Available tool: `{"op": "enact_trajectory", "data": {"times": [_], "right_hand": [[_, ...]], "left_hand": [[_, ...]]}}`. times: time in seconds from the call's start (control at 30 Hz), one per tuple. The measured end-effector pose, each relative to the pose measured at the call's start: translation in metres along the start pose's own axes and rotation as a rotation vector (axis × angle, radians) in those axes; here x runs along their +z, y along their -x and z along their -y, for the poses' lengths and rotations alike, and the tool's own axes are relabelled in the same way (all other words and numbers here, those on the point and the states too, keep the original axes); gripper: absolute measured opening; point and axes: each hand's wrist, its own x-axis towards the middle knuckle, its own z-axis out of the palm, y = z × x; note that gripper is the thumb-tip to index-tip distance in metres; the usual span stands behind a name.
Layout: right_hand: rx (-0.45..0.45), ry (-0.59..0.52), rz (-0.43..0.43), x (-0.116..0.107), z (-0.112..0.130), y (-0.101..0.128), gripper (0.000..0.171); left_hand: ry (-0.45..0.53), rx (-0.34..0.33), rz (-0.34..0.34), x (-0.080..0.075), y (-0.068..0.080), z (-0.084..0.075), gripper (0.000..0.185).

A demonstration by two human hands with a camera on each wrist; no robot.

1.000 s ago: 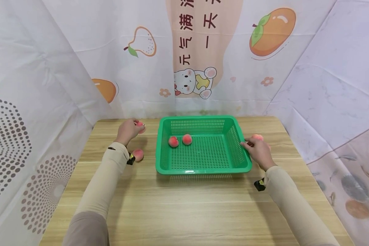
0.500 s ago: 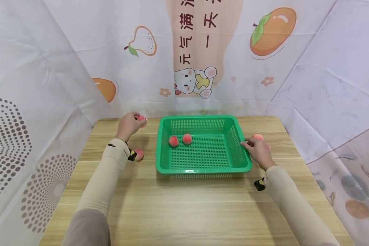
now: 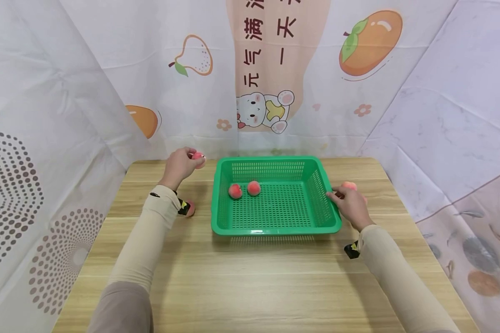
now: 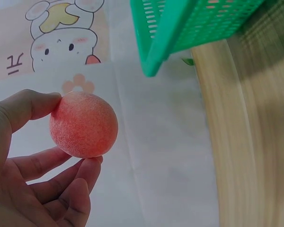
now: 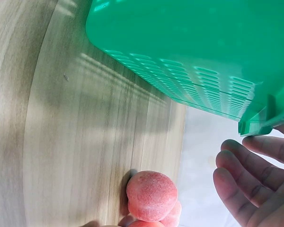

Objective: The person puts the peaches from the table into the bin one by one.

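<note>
My left hand (image 3: 179, 165) pinches a pinkish-red peach (image 4: 84, 124) between thumb and fingertips, raised to the left of the green basket (image 3: 275, 231). The basket is a perforated plastic one, with two peaches, one of them (image 3: 253, 188) near the middle, lying toward its left side. At the basket's right rim, my right hand (image 3: 352, 206) grips the edge, thumb on the inner side and index finger under the lip in the right wrist view. Beneath the left wrist, another peach (image 3: 191, 209) rests on the table, mostly hidden by the black wrist camera.
Several peaches (image 5: 151, 195) lie together on the table (image 3: 266, 286) right of the basket, partly hidden behind the right hand in the head view. A printed white curtain (image 3: 183, 111) hangs along the table's back edge, with more cloth at both sides.
The left hand has risen and moved a little right and away with the peach. Its wrist now covers more of the peach on the table. The right hand and basket stay put.
</note>
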Motion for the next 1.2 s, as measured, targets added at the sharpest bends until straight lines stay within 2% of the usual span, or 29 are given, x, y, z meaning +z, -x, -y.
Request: {"op": "enact_trajectory", "data": {"times": [0.53, 1.2], "right_hand": [[-0.008, 0.012, -0.013, 0.001, -0.001, 0.000, 0.044], [-0.024, 0.008, -0.022, 0.003, -0.004, 0.000, 0.044]], "left_hand": [[0.086, 0.005, 0.026, 0.006, -0.001, -0.025, 0.056], [0.121, 0.026, 0.074, 0.019, 0.001, -0.052, 0.059]]}}
